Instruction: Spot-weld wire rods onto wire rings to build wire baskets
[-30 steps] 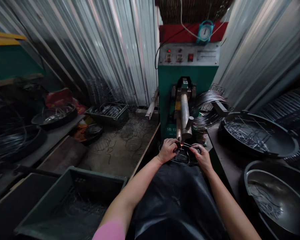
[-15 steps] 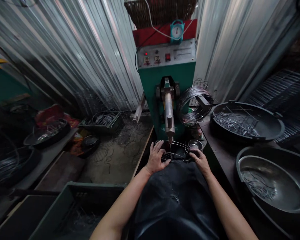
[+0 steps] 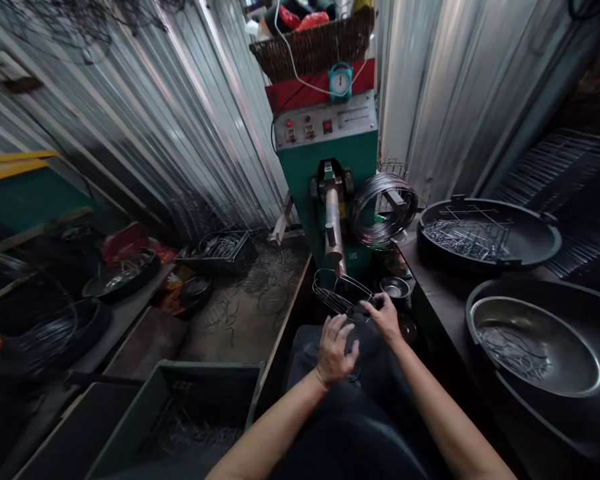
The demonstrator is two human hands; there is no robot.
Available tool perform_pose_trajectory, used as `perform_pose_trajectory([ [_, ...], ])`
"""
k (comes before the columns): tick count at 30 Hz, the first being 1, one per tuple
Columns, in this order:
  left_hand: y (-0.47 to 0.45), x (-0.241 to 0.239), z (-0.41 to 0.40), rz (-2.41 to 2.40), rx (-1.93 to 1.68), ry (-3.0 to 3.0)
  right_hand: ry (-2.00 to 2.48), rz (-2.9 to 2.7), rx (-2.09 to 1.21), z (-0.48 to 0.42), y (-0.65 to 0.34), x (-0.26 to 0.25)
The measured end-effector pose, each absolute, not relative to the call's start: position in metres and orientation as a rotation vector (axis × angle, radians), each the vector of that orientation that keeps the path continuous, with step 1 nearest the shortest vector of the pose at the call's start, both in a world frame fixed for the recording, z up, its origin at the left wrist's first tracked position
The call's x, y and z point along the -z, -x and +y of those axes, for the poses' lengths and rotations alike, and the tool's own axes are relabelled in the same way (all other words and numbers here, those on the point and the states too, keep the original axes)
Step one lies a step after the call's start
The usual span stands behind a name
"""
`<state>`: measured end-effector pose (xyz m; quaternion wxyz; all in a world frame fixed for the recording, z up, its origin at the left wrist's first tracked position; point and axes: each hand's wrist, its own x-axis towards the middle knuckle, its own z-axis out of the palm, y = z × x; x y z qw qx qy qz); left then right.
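Observation:
A round wire rack [image 3: 340,293] is tilted up in front of the green welding machine [image 3: 330,173], just below its metal electrode arm [image 3: 333,230]. My right hand [image 3: 384,317] grips the rack's right rim, fingers closed on the wire. My left hand [image 3: 336,350] hovers over my dark apron [image 3: 350,413], off the rack, fingers loosely spread and holding nothing. A small metal cup [image 3: 394,288] sits just right of the rack.
A wire coil [image 3: 383,210] hangs on the machine's right side. Two big dark basins [image 3: 485,233] [image 3: 535,347] with wire pieces stand on the right bench. Green crates [image 3: 180,420] [image 3: 220,247] and pans [image 3: 123,273] lie on the left. Corrugated metal walls surround.
My left hand has let go of the rack and pulled back toward my lap. My right hand has lifted and tilted the rack off the electrode. The welding spark is gone.

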<state>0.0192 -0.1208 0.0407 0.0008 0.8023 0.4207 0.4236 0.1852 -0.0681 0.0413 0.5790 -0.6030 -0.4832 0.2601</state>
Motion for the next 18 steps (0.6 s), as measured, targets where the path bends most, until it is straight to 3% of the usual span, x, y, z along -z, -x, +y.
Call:
perform_pose_trajectory([
  [4,-0.007,-0.007,-0.112,1.533,-1.166,-1.986,1.428,-1.153,-0.518,-0.087,-0.167,-0.033],
  [10,0.020,0.026,-0.110,1.335,-0.906,-1.602,1.342,-1.477,-0.372,-0.120,-0.148,-0.032],
  [18,0.078,0.023,-0.151,1.298,-0.735,-1.613,1.178,-1.762,-0.402,-0.189,-0.156,-0.097],
])
